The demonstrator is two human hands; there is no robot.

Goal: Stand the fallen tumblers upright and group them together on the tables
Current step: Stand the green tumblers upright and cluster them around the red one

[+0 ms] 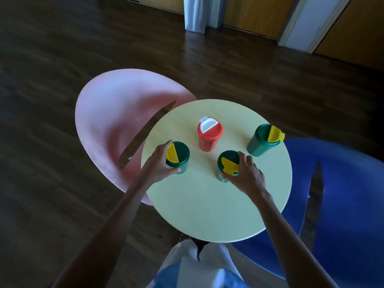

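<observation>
A dark wooden floor (62, 48) is spread all round the yellow table (207, 204). A blue table (342, 183) is overlapped by the yellow table's right edge and a pink table (108, 113) by its left edge. On the yellow table all four tumblers are seen standing upright, spaced apart. The left hand (161, 161) is curled round the left green tumbler (180, 156) near the yellow table's left edge, with the thumb pressed low on its side. The right hand (247, 173) is closed over the near green tumbler (225, 163) at the yellow table's middle, fingers wrapped about the lid rim. A far green tumbler (262, 142) is left untouched towards the yellow table's right edge. A red tumbler (208, 138) is stood towards its far side. Each green tumbler is capped by a dark green lid with a yellow half-moon flap; the red one is fitted with a red lid and a white flap
</observation>
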